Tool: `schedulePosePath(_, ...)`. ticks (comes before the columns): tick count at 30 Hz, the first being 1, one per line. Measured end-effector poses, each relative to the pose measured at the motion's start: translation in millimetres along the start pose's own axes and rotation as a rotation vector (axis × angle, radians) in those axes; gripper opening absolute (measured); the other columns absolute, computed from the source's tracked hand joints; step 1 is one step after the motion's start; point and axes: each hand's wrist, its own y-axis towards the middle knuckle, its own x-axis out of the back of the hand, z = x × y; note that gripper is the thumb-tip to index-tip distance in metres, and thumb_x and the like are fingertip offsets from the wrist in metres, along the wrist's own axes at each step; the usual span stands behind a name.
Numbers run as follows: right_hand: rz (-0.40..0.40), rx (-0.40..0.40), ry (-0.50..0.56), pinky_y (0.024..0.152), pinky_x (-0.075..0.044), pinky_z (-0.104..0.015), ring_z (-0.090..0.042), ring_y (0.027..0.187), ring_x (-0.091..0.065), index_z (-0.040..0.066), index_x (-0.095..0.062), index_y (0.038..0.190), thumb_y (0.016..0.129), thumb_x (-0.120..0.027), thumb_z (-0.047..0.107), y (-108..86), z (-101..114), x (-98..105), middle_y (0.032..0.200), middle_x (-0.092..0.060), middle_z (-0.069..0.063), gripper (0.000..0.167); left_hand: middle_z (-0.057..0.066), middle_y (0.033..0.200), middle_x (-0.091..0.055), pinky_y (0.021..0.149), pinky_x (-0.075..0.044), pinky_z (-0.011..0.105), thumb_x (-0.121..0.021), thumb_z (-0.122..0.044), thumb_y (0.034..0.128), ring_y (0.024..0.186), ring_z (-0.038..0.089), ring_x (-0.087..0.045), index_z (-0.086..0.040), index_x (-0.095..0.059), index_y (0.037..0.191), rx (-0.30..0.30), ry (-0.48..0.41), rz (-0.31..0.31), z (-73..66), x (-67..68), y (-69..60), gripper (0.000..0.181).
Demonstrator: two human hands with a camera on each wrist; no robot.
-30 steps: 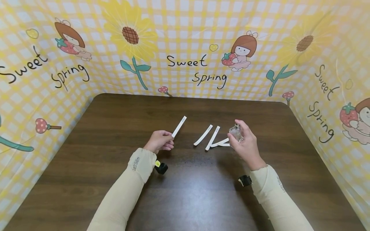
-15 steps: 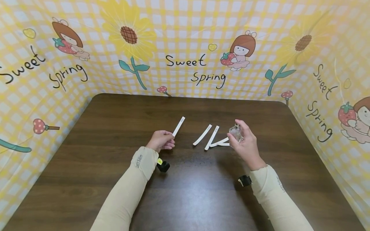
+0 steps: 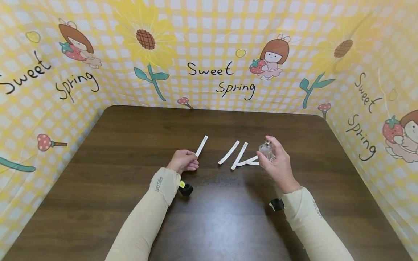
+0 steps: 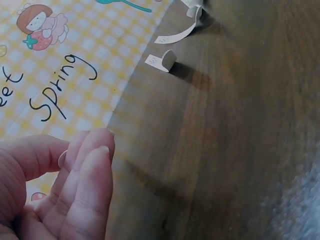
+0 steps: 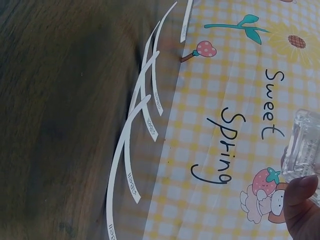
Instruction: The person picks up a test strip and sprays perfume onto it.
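Observation:
My left hand (image 3: 183,161) pinches a white paper test strip (image 3: 201,146) between thumb and fingers, its printed end pointing up and away. In the left wrist view the fingers of this left hand (image 4: 75,180) hide the strip. At the right, my right hand (image 3: 277,163) grips a small clear glass perfume bottle (image 3: 266,151), the index finger resting on its top. That bottle (image 5: 302,145) and the right thumb (image 5: 300,195) show at the edge of the right wrist view. Several more strips (image 3: 229,152) lie on the table between the hands, some reaching behind the bottle.
The dark wooden table (image 3: 137,130) has small wet-looking specks (image 3: 218,181) in front of the strips. A yellow checked cloth (image 3: 209,43) with printed figures and flowers encloses the back and both sides.
The left hand has shifted slightly right and toward the person, and the strip's far end has come lower with it. My right hand and the perfume bottle have stayed in place.

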Motion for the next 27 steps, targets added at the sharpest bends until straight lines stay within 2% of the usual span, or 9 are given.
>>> schedulePosePath(4, 0.011, -0.006, 0.003, 0.060, -0.048, -0.020, -0.025, 0.074, -0.057, 0.002, -0.047, 0.126, 0.076, -0.073, -0.008, 0.3, 0.4, -2.1, 0.094, -0.059, -0.021, 0.057, 0.004, 0.058, -0.060, 0.045, -0.052, 0.019, -0.053, 0.003, 0.0914, 0.046, 0.009, -0.059, 0.010, -0.050, 0.111, 0.007, -0.002, -0.007, 1.7, 0.6, -0.2, 0.021)
schedulePosePath(8, 0.010, -0.003, -0.010, 0.059, -0.048, -0.022, -0.025, 0.073, -0.057, 0.002, -0.047, 0.126, 0.075, -0.074, -0.006, 0.1, 0.8, -1.4, 0.094, -0.058, -0.021, 0.058, 0.005, 0.059, -0.060, 0.045, -0.052, 0.020, -0.054, 0.003, 0.0911, 0.047, 0.009, -0.059, 0.012, -0.049, 0.115, -0.003, 0.064, -0.015, 2.5, 0.2, -0.4, 0.026)
schedulePosePath(12, -0.007, 0.008, -0.012, 0.060, -0.045, -0.014, -0.025, 0.071, -0.057, 0.001, -0.048, 0.125, 0.075, -0.074, -0.005, -1.4, 0.0, 1.3, 0.089, -0.059, -0.020, 0.057, 0.006, 0.061, -0.061, 0.044, -0.052, 0.020, -0.055, 0.003, 0.0901, 0.047, 0.009, -0.058, 0.011, -0.051, 0.115, 0.008, 0.161, -0.035, 0.9, -3.3, -2.5, 0.026)
schedulePosePath(15, -0.009, 0.008, -0.003, 0.061, -0.042, -0.007, -0.023, 0.071, -0.056, 0.001, -0.048, 0.125, 0.075, -0.074, -0.006, -2.3, -1.4, 3.0, 0.087, -0.060, -0.020, 0.057, 0.006, 0.060, -0.060, 0.043, -0.051, 0.019, -0.055, 0.003, 0.0890, 0.046, 0.009, -0.058, 0.010, -0.052, 0.113, 0.014, 0.196, -0.050, 0.5, -5.6, -4.0, 0.025)
schedulePosePath(19, -0.001, 0.010, 0.002, 0.062, -0.042, -0.007, -0.022, 0.072, -0.056, 0.001, -0.047, 0.126, 0.076, -0.074, -0.007, -1.9, -1.8, 3.4, 0.089, -0.060, -0.020, 0.057, 0.006, 0.059, -0.058, 0.042, -0.051, 0.018, -0.055, 0.004, 0.0889, 0.045, 0.008, -0.057, 0.010, -0.052, 0.111, 0.009, 0.211, -0.047, 1.0, -5.6, -4.8, 0.023)
schedulePosePath(27, -0.003, -0.004, 0.009, 0.065, -0.043, -0.008, -0.015, 0.074, -0.056, 0.000, -0.049, 0.125, 0.074, -0.074, -0.011, -3.5, -2.8, 1.1, 0.089, -0.061, -0.019, 0.057, 0.006, 0.060, -0.057, 0.042, -0.050, 0.018, -0.053, 0.003, 0.0908, 0.044, 0.008, -0.056, 0.009, -0.052, 0.108, 0.041, 0.213, -0.008, 1.8, -4.1, -4.3, 0.018)
